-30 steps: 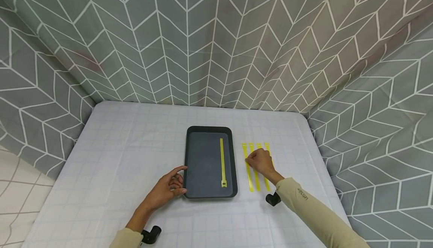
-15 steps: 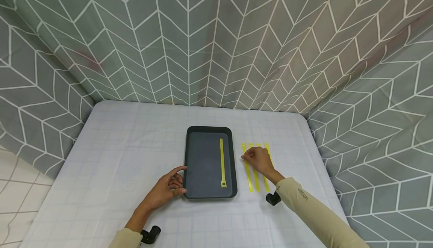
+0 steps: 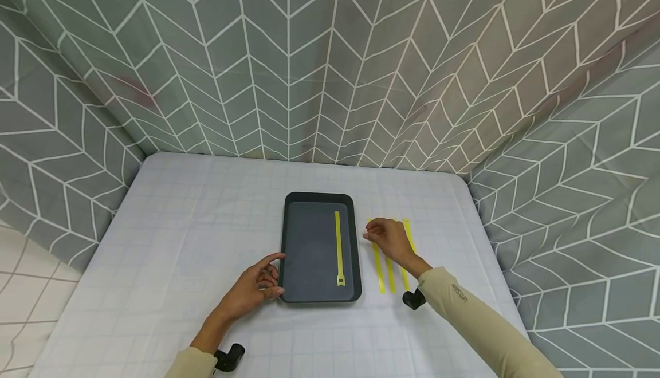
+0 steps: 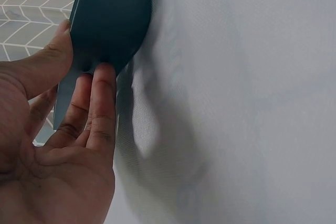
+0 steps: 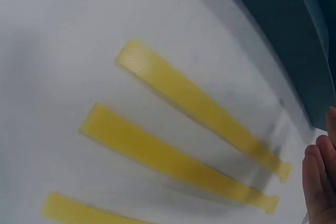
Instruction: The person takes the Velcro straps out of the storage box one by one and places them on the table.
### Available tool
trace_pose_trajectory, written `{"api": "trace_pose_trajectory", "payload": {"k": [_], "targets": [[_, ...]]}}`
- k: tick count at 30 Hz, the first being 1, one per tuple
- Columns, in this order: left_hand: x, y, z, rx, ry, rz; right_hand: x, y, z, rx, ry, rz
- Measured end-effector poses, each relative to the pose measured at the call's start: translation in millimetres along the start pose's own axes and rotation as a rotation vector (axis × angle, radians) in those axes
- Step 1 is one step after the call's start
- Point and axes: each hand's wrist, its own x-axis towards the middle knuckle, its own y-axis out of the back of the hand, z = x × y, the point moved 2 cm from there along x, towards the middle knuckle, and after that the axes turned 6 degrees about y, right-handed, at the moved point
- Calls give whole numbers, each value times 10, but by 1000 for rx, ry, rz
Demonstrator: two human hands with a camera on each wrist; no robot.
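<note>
A dark tray lies mid-table with one yellow strap lengthwise inside it. My left hand pinches the tray's near left corner; in the left wrist view the thumb lies on the rim and the fingers sit under the tray's edge. Right of the tray, several yellow straps lie side by side on the cloth. My right hand hovers over their far ends with fingers loosely curled. In the right wrist view the straps lie flat and the fingertips hold nothing.
The table is covered with a pale gridded cloth and is walled on three sides by a grey chevron curtain. Its left edge drops to a tiled floor.
My right hand has slid from the middle of the straps toward their far ends and slightly left. The left hand and the tray have stayed put.
</note>
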Motion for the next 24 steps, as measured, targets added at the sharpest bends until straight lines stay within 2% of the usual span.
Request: {"api": "trace_pose_trajectory", "payload": {"k": [7, 11, 17, 24], "targets": [[-1, 2, -2, -8, -5, -5, 80, 23, -118, 72, 109, -27], [-1, 2, -6, -13, -8, -6, 119, 17, -195, 101, 205, -82], [-2, 5, -22, -14, -18, -7, 160, -48, -266, 108, 302, -212], [-9, 5, -14, -11, -13, 0, 199, -143, -317, 167, 344, -428]]}}
